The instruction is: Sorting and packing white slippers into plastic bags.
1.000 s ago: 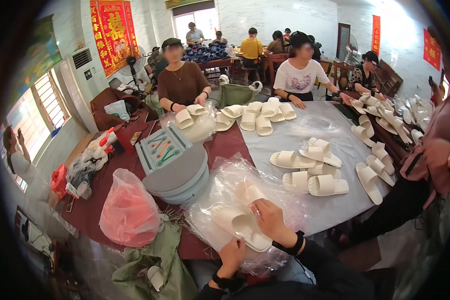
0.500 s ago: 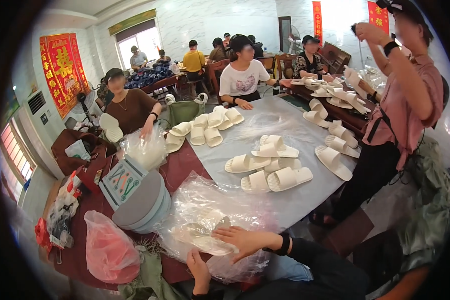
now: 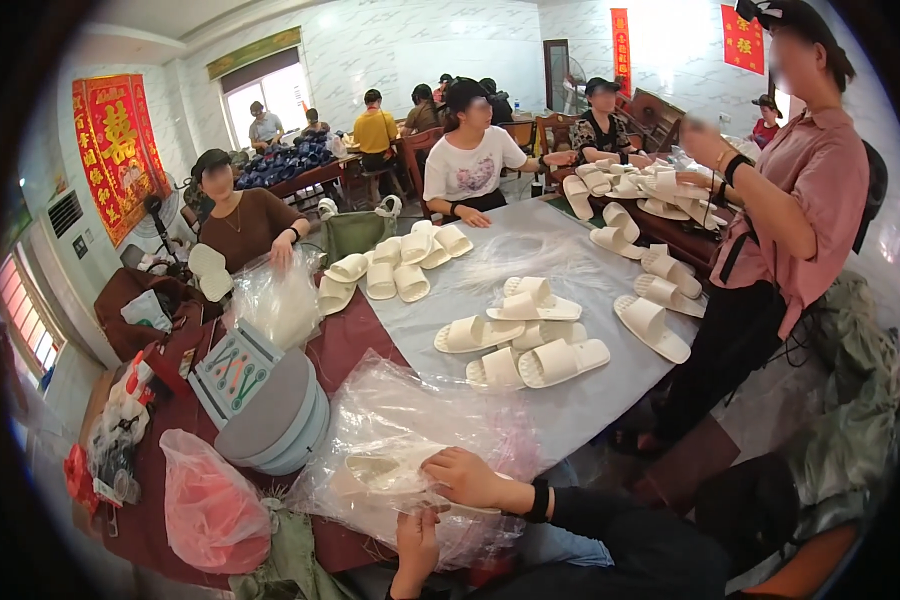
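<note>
A pair of cream slide slippers (image 3: 375,473) lies at the near edge of the table, on or within clear plastic bags (image 3: 370,415); which of the two cannot be made out. My right hand (image 3: 465,478) curls its fingers over the slippers from the right. Just below it, my left hand (image 3: 417,542) pinches at the near edge of the plastic, close to the slippers. Further off on the grey sheet (image 3: 420,340) sits a group of cream slippers (image 3: 530,335), tilted and overlapping.
Left of the plastic stand a grey round-topped box (image 3: 270,420) and a pink plastic bag (image 3: 210,500). More slippers (image 3: 400,260) lie at the far side, others (image 3: 655,310) along the right. Co-workers sit across; one person in pink (image 3: 805,190) stands at right.
My right hand has gone from lying flat with spread fingers to curling over the slippers. My left hand has shifted right, nearer to it. The slippers now lie more level.
</note>
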{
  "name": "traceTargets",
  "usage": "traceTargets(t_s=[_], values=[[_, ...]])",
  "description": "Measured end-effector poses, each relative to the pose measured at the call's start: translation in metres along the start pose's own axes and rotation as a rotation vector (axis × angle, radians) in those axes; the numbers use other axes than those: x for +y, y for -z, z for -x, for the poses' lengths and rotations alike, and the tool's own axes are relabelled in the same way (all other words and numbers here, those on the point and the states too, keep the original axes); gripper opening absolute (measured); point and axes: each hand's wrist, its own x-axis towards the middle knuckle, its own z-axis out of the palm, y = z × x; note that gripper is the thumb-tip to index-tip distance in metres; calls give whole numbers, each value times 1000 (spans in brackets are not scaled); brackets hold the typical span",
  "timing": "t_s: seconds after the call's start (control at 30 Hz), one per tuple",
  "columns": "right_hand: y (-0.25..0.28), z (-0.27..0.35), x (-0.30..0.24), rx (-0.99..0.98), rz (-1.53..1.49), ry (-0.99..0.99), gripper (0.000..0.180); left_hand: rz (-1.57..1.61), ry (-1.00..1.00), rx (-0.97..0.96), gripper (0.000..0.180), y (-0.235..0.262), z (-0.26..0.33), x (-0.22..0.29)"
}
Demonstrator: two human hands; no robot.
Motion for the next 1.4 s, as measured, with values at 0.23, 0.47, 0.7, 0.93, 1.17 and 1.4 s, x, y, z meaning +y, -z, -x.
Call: traceTargets(t_s=[0.23, 0.47, 0.7, 0.93, 1.17, 1.4], values=[[11, 8, 1, -153, -234, -36, 48, 228, 191, 167, 30, 6, 4, -10], [6, 26, -3, -118, 201, 12, 61, 417, 104, 228, 27, 7, 2, -1], [11, 14, -5, -97, 158, -175, 36, 291, -32, 120, 23, 9, 4, 8], [15, 2, -7, 57, 278, 18, 14, -28, -77, -12, 22, 11, 3, -6], [-13, -11, -39, -64, 347, 5, 9, 845, 310, -74, 38, -10, 5, -49], [0, -6, -39, -688, 33, 18, 72, 1084, 428, 25, 34, 3, 16, -67]])
